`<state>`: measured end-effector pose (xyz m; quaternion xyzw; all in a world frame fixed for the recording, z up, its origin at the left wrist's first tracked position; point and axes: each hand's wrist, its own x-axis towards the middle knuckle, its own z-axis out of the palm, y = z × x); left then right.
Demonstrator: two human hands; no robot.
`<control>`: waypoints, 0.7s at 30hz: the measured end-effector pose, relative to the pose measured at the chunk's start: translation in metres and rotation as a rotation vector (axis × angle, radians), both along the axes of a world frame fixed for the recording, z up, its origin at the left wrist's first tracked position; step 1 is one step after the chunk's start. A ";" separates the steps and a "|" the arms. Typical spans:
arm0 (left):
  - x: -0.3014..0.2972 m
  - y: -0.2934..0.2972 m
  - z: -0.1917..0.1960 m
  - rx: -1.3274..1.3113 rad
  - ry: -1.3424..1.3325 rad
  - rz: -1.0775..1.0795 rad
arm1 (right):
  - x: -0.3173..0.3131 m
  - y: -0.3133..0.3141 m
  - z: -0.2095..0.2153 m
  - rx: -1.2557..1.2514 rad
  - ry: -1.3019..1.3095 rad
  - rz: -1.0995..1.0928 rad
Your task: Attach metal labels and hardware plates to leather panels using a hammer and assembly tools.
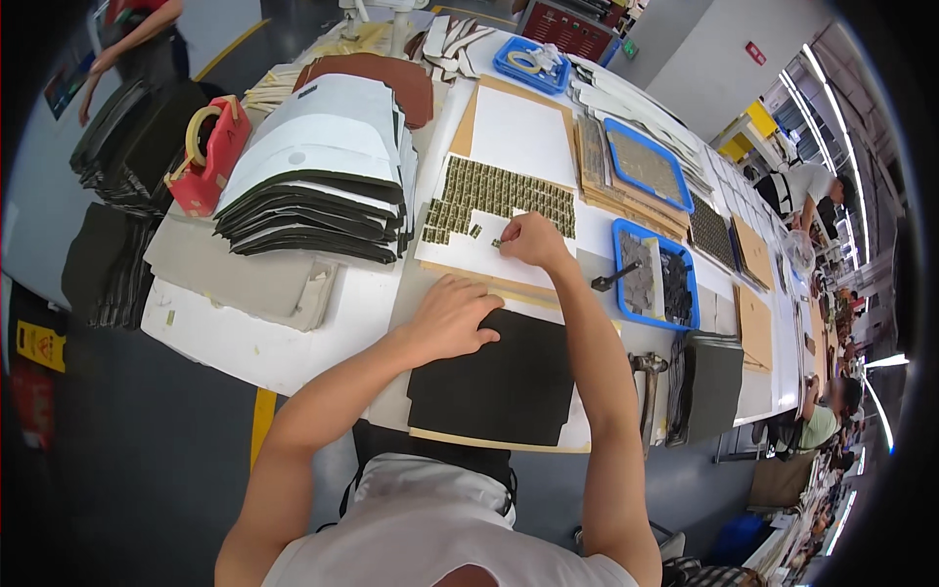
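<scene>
My right hand (533, 238) reaches over a white sheet (452, 253), its fingertips pinched on a small gold-and-black tag (497, 242) at the sheet's near side. Rows of similar tags (504, 191) cover the sheet just beyond, and one loose tag (475, 231) lies a little to the left. Nearer to me, a flat black panel (494, 377) with notched corners rests at the table's front edge on a pale board. Across its upper left corner lies my left hand (452, 318), open, palm down, fingers loosely spread and holding nothing.
Stacked black-and-white panels (308, 157) and a red tape dispenser (210, 161) stand at left. On the right are a blue tray (653, 274) of dark grey pieces, a dark-tipped tool (616, 277), a hammer (648, 367) and piled dark panels (712, 386). Other people work farther off.
</scene>
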<state>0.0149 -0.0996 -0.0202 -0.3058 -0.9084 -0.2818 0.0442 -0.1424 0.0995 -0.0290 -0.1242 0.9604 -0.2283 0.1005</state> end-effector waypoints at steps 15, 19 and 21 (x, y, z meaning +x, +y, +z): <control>-0.009 0.001 -0.002 0.167 -0.362 -0.035 | 0.078 0.018 0.023 -0.834 -0.374 -0.274; -0.009 0.001 0.005 0.300 -0.519 -0.069 | 0.131 0.041 0.021 -1.331 -0.586 -0.332; -0.013 0.001 -0.005 0.304 -0.566 -0.086 | 0.153 0.050 0.016 -1.266 -0.525 -0.285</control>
